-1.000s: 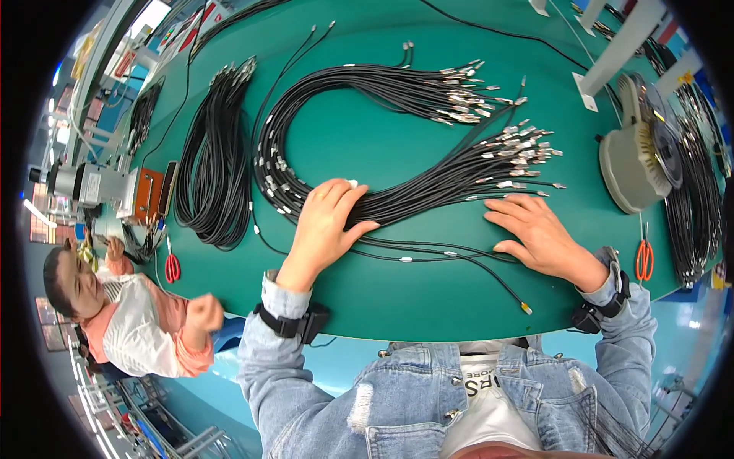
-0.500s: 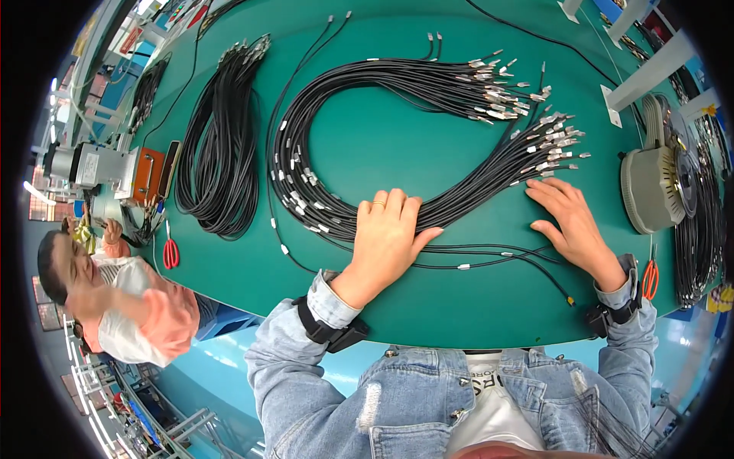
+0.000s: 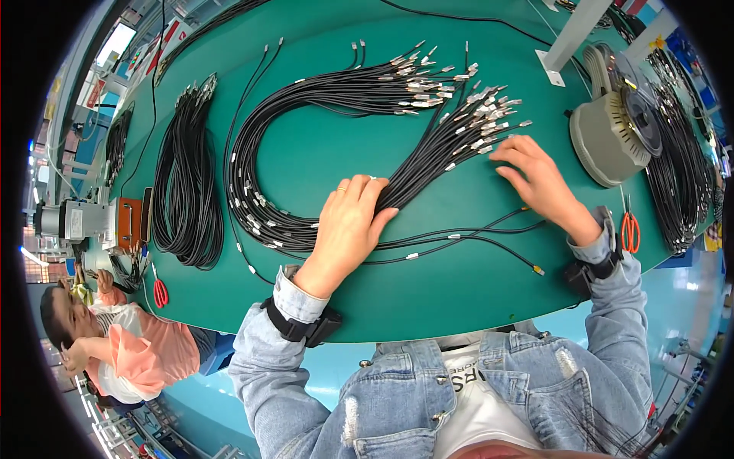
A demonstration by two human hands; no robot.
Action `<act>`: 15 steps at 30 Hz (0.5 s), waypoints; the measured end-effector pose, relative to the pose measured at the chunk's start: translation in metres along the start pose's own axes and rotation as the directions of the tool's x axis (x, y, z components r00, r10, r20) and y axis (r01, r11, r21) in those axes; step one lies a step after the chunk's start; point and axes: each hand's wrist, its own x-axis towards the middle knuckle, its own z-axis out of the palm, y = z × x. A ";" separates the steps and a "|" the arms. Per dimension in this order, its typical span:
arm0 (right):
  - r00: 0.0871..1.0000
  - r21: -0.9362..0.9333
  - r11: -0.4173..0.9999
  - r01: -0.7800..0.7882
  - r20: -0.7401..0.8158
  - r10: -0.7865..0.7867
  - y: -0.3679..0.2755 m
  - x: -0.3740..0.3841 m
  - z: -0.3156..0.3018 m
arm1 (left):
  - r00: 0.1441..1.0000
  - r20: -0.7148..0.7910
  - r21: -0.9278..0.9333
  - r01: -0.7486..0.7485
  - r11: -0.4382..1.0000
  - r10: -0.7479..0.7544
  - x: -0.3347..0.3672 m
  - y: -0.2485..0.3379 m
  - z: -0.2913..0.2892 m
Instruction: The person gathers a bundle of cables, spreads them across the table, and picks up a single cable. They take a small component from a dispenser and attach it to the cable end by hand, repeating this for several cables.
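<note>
A thick bundle of black cables (image 3: 417,168) lies curved in a U on the green table. Its two ends fan out into many pale-tipped connectors (image 3: 483,115). My left hand (image 3: 345,222) lies over the lower arm of the bundle, fingers wrapped across it and thumb on the near side. Just off the connector end, my right hand (image 3: 541,183) hovers with fingers loosely bent and apart, holding nothing. Several loose cables (image 3: 432,243) run beneath my left wrist toward the right; one ends in a yellow-tipped connector (image 3: 539,270).
Another folded cable bundle (image 3: 187,183) lies at left, beside an orange-and-grey machine (image 3: 126,224). Red-handled scissors (image 3: 160,292) lie near it, with another orange-handled pair (image 3: 630,232) at right. A grey round device (image 3: 612,134) stands at right by a metal post (image 3: 573,46). A co-worker (image 3: 145,344) sits at left.
The whole view has shifted, so the table's things appear farther left and higher. My right hand has lifted and drawn slightly away from the connectors. My left hand stays on the bundle.
</note>
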 end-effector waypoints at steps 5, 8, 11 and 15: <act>0.998 -0.079 0.995 0.052 -0.012 -0.053 0.008 0.009 0.014 | 0.999 -0.034 0.006 -0.009 1.000 0.009 0.001 -0.002 0.009; 0.993 -0.142 0.984 0.112 -0.006 -0.114 0.014 0.008 0.017 | 0.998 -0.063 0.037 -0.003 0.999 0.005 0.003 -0.010 0.012; 0.989 -0.147 0.978 0.149 0.005 -0.150 0.016 0.006 0.017 | 0.996 -0.090 0.064 0.016 0.998 -0.010 0.006 -0.009 0.012; 0.976 -0.126 0.973 0.193 0.128 -0.177 0.010 -0.003 0.005 | 0.990 -0.133 0.000 -0.054 0.999 0.054 0.001 0.001 0.014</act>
